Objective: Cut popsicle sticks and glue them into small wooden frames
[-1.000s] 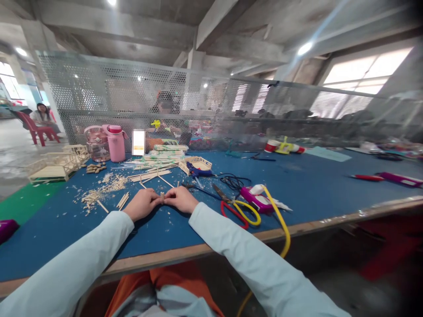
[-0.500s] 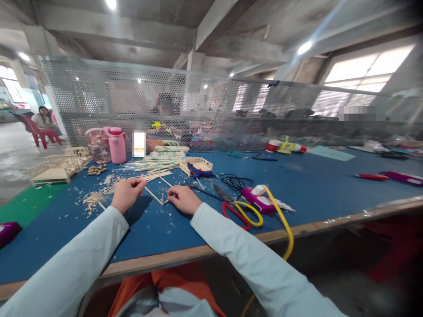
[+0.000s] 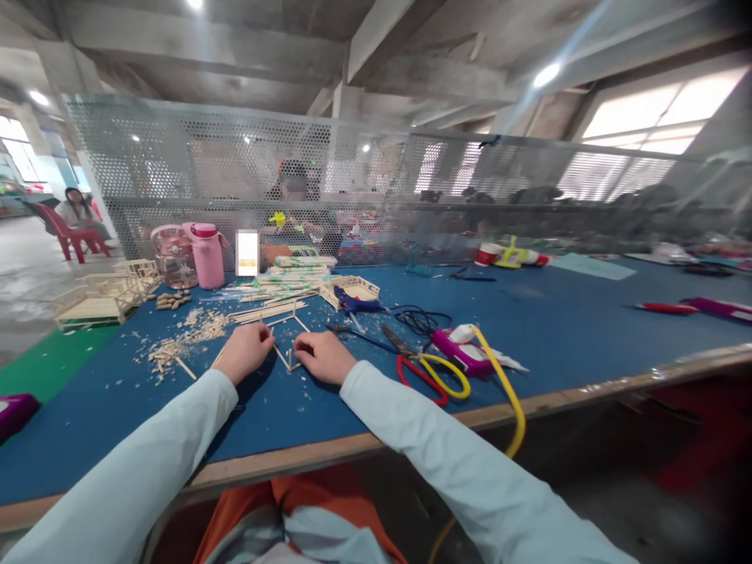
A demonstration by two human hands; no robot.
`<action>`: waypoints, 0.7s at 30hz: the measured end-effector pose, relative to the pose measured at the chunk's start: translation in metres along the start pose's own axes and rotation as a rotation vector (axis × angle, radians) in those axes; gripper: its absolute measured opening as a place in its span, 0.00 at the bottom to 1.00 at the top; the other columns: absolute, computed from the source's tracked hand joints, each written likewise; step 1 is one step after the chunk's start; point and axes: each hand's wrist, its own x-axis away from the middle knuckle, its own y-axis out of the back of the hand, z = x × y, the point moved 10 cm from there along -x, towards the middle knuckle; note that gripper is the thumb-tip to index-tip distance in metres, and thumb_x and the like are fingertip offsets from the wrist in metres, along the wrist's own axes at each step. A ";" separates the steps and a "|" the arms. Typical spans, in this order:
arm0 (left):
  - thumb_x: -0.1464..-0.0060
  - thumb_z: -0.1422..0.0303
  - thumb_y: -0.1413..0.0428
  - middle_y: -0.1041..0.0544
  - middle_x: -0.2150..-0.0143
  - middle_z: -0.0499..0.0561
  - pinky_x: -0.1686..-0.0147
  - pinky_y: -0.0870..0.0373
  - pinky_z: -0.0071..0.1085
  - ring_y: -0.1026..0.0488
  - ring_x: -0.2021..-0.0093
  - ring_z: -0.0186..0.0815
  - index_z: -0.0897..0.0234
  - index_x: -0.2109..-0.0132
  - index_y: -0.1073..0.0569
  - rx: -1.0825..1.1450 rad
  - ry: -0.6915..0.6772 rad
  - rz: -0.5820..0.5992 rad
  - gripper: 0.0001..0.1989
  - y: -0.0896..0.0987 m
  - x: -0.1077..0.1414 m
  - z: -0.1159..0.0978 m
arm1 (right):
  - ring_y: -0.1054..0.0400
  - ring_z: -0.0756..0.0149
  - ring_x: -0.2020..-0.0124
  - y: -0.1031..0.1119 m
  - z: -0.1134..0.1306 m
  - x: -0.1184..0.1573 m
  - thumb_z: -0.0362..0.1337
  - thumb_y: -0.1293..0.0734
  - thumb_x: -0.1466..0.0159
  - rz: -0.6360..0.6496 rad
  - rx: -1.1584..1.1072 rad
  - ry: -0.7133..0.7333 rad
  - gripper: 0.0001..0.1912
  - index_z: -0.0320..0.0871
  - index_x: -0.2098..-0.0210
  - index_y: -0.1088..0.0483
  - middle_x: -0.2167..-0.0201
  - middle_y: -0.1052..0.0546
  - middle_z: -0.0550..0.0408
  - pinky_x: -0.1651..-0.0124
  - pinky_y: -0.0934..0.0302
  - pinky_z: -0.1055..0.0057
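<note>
A small frame of thin wooden sticks point(image 3: 283, 359) lies on the blue tabletop between my hands, with short upright sticks at its corners. My left hand point(image 3: 247, 352) is closed in a pinch at the frame's left corner. Closed as well, my right hand point(image 3: 324, 357) grips the frame's right side near the front corner. My fingers cover parts of both sides. Behind the frame are loose wooden sticks point(image 3: 270, 312). A blue glue gun point(image 3: 357, 302) rests beyond my right hand, close to a finished-looking stick tray point(image 3: 367, 288).
Scissors with red and yellow handles point(image 3: 450, 377) and a purple box point(image 3: 461, 352) with a yellow cable lie to the right. Wood scraps point(image 3: 176, 348) spread at left. A pink bottle point(image 3: 207, 258), peanuts point(image 3: 172, 301) and stick models point(image 3: 97, 296) stand behind. Perforated metal screen point(image 3: 223, 157) at the back.
My left hand has moved right and slightly down, closer to my right hand. The frame's left side now looks narrower between the hands. My right hand has barely moved.
</note>
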 end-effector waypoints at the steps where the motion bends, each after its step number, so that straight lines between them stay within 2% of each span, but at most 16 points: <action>1: 0.57 0.66 0.48 0.25 0.76 0.52 0.70 0.39 0.29 0.30 0.70 0.38 0.63 0.76 0.28 0.000 0.002 -0.001 0.07 0.000 -0.003 -0.002 | 0.37 0.71 0.75 0.001 -0.002 -0.001 0.30 0.36 0.45 -0.012 -0.020 -0.011 0.03 0.40 0.73 0.30 0.76 0.27 0.56 0.68 0.46 0.75; 5: 0.58 0.68 0.48 0.23 0.74 0.54 0.67 0.38 0.30 0.29 0.67 0.40 0.65 0.76 0.27 0.053 0.033 -0.034 0.07 0.009 -0.014 -0.002 | 0.39 0.72 0.75 0.005 -0.010 -0.004 0.29 0.36 0.45 -0.058 -0.105 -0.071 0.03 0.39 0.74 0.31 0.77 0.28 0.56 0.68 0.46 0.75; 8: 0.58 0.65 0.47 0.23 0.72 0.54 0.68 0.36 0.30 0.28 0.68 0.39 0.66 0.71 0.26 0.183 0.022 -0.004 0.10 0.013 -0.011 -0.002 | 0.39 0.73 0.76 0.003 -0.016 -0.004 0.31 0.36 0.45 -0.058 -0.196 -0.120 0.04 0.38 0.74 0.30 0.78 0.28 0.57 0.69 0.45 0.76; 11: 0.60 0.59 0.45 0.23 0.73 0.52 0.72 0.35 0.29 0.29 0.73 0.35 0.67 0.68 0.26 0.352 -0.011 0.107 0.15 0.003 0.000 -0.005 | 0.39 0.74 0.79 -0.006 -0.020 -0.006 0.35 0.36 0.44 -0.010 -0.302 -0.168 0.07 0.38 0.74 0.28 0.80 0.29 0.58 0.73 0.45 0.77; 15: 0.66 0.54 0.42 0.23 0.75 0.53 0.72 0.33 0.30 0.28 0.75 0.34 0.68 0.71 0.27 0.514 -0.036 0.226 0.20 -0.016 0.009 -0.008 | 0.38 0.75 0.81 -0.019 -0.023 -0.008 0.35 0.36 0.45 0.052 -0.402 -0.224 0.08 0.37 0.73 0.27 0.81 0.28 0.58 0.76 0.44 0.78; 21: 0.64 0.59 0.41 0.22 0.72 0.53 0.66 0.32 0.31 0.27 0.71 0.35 0.67 0.70 0.26 0.574 -0.058 0.259 0.16 -0.032 0.004 -0.006 | 0.39 0.75 0.81 -0.020 -0.024 -0.008 0.34 0.36 0.44 0.069 -0.408 -0.232 0.09 0.36 0.72 0.25 0.82 0.28 0.58 0.76 0.45 0.79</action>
